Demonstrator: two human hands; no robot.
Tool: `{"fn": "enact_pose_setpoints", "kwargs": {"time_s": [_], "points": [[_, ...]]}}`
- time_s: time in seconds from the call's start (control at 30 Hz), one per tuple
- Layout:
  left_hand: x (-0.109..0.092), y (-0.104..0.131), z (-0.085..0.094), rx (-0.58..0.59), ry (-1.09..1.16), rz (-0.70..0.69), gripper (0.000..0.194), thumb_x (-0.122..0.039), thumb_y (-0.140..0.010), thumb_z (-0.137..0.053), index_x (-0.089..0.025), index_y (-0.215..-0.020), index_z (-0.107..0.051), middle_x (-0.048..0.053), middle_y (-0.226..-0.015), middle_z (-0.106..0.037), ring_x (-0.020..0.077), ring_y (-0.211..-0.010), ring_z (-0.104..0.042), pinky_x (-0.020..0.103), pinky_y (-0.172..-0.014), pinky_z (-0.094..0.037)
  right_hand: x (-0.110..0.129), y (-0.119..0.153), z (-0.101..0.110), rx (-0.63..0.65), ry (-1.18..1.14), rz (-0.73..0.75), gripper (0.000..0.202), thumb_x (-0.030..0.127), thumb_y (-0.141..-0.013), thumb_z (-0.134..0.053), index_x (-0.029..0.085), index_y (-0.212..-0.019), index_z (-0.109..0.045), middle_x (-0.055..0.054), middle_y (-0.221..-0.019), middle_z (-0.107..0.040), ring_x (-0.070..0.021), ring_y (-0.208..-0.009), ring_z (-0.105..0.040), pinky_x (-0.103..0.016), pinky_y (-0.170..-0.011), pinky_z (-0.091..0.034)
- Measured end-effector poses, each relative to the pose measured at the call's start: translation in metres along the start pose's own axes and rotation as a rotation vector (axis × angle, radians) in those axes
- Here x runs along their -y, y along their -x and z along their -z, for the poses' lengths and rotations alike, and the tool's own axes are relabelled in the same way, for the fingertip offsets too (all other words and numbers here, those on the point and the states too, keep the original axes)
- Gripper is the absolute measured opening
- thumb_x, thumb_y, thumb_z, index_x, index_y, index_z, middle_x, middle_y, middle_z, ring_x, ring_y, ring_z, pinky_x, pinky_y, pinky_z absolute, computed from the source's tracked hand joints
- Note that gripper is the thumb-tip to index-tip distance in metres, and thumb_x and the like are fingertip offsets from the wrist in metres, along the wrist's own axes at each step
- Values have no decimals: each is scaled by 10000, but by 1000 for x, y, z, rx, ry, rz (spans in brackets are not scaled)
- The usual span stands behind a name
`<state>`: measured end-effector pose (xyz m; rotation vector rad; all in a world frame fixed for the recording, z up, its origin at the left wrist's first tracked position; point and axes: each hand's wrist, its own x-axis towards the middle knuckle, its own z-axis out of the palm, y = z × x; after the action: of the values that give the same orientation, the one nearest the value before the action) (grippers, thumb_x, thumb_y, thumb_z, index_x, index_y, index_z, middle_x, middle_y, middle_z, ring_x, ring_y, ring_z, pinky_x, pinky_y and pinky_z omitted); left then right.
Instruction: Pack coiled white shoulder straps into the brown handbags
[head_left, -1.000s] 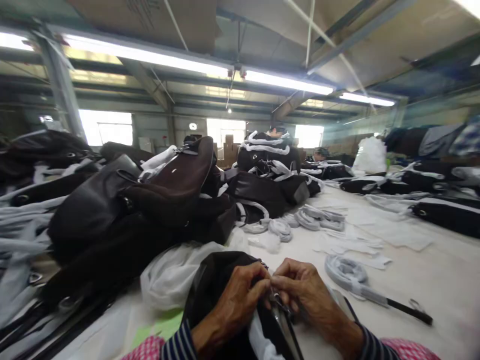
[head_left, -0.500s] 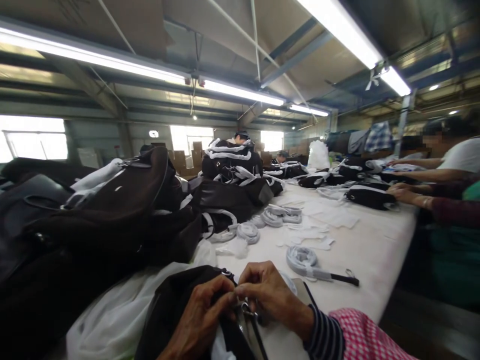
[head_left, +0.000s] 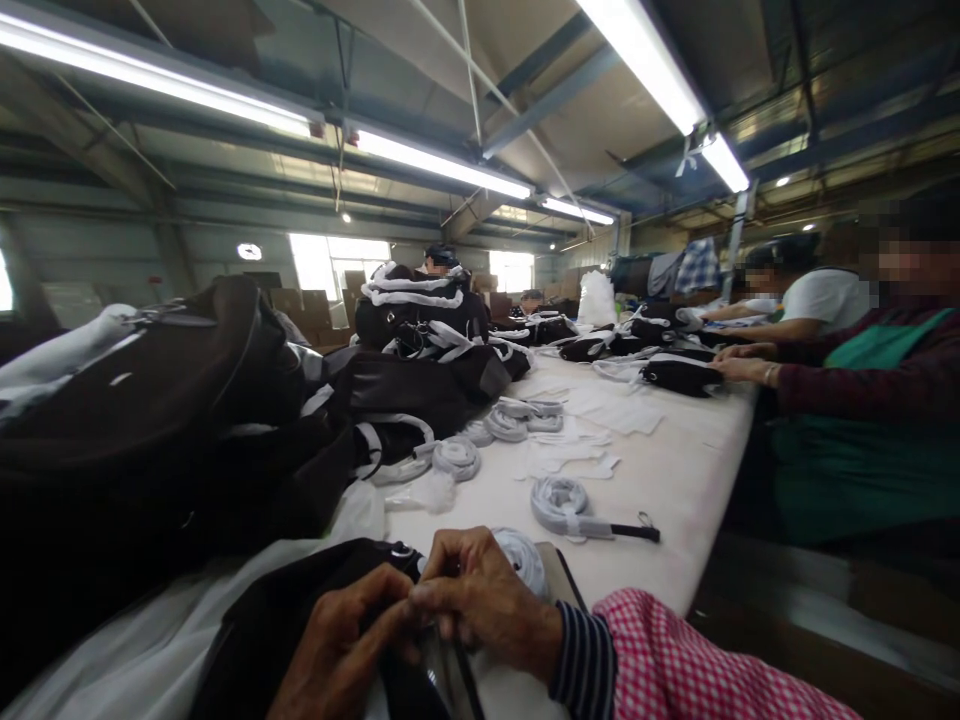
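My left hand (head_left: 349,635) and my right hand (head_left: 487,595) meet at the lower middle of the head view, thumbs and fingertips pinched together. Whatever sits between the fingertips is too small and covered to make out. Under them lies a black bag (head_left: 259,620) with a metal eyelet (head_left: 403,550) near its upper edge. A dark strip with a shiny part runs down below my right hand, partly hidden by it. Just behind that hand is a wrapped strap coil (head_left: 521,560), close to a flat beige piece (head_left: 562,580).
Black bags (head_left: 165,400) with white-wrapped handles are heaped at left. On the white table (head_left: 675,530) are a wrapped coil with a black end (head_left: 562,505), more coils (head_left: 456,458) and white scraps (head_left: 570,460). Across the right edge, a person in a green apron (head_left: 862,460) handles a black bag (head_left: 682,372).
The view has swung right, so everything sits further left and more of the co-worker shows. My hands stay pinched together; the metal clasp beneath my right hand is now hidden.
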<state>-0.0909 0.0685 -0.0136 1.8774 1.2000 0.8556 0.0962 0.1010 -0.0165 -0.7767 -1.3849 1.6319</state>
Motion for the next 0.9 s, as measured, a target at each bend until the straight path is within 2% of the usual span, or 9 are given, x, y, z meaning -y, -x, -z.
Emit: {"fn": "enact_pose_setpoints", "kwargs": {"time_s": [0.1, 0.17, 0.3, 0.4, 0.5, 0.6, 0.73, 0.8, 0.9], "points": [[2, -2, 1, 8, 10, 26, 419, -560, -965, -557, -198, -840, -726, 19, -794, -732, 192, -767, -672, 234, -711, -492, 4, -3, 4, 80, 6, -50, 398, 429, -605, -873, 150, -696, -603, 8, -585, -648, -61, -391, -475, -159, -332, -311], [-2, -2, 3, 13, -18, 21, 376, -535, -963, -577, -196, -895, -723, 20, -819, -736, 195, -785, -686, 236, -723, -505, 10, -3, 9, 106, 33, -44, 402, 448, -632, -867, 152, -716, -609, 19, -575, -636, -69, -409, -487, -166, -358, -335], [-31, 6, 14, -7, -157, -62, 293, -422, -1010, -526, -243, -1209, -646, 23, -1007, -754, 190, -879, -718, 245, -817, -533, 32, 5, 38, 49, 254, 104, 217, 343, -780, -753, 144, -784, -666, 18, -601, -615, -94, -498, -528, -200, -460, -373], [-63, 16, 23, 149, -345, -201, 277, -277, -1019, -444, -273, -1204, -649, 29, -1203, -717, 185, -963, -712, 254, -881, -537, 51, 22, 69, 0, 644, 240, 136, 289, -839, -714, 156, -869, -724, -36, -846, -682, -150, -738, -601, -264, -656, -465], [-83, 27, 24, 364, -619, -342, 396, -142, -921, -479, -323, -1213, -675, -3, -1189, -733, 201, -1022, -693, 286, -935, -528, 63, 42, 86, 130, 1036, 220, 284, 354, -835, -779, 204, -1072, -736, -69, -1083, -668, -250, -1037, -573, -389, -927, -456], [-72, 40, 23, 448, -829, -430, 585, -79, -857, -519, -380, -1348, -621, -15, -1325, -693, 223, -1192, -634, 342, -1061, -487, 61, 52, 84, 228, 1272, 167, 507, 395, -815, -808, 235, -1273, -661, -101, -1246, -608, -312, -1138, -507, -488, -1016, -403], [-37, 63, 31, 454, -961, -445, 782, -49, -842, -515, -387, -1539, -407, -33, -1580, -488, 229, -1444, -450, 383, -1201, -378, 49, 46, 77, 216, 1358, 143, 524, 357, -819, -763, 236, -1303, -604, -110, -1281, -565, -325, -1134, -492, -513, -1010, -393], [-33, 70, 33, 410, -988, -474, 745, -48, -843, -525, -363, -1512, -432, -31, -1578, -494, 219, -1450, -443, 364, -1206, -364, 44, 42, 77, 208, 1347, 159, 503, 341, -815, -734, 232, -1284, -589, -101, -1242, -568, -310, -1098, -499, -486, -985, -406], [-48, 66, 31, 357, -996, -544, 444, -83, -875, -528, -317, -1242, -615, -17, -1460, -618, 209, -1322, -563, 323, -1118, -417, 39, 38, 81, 168, 1343, 218, 490, 325, -767, -748, 227, -1225, -605, -90, -1204, -571, -307, -1081, -494, -464, -967, -409]]}}
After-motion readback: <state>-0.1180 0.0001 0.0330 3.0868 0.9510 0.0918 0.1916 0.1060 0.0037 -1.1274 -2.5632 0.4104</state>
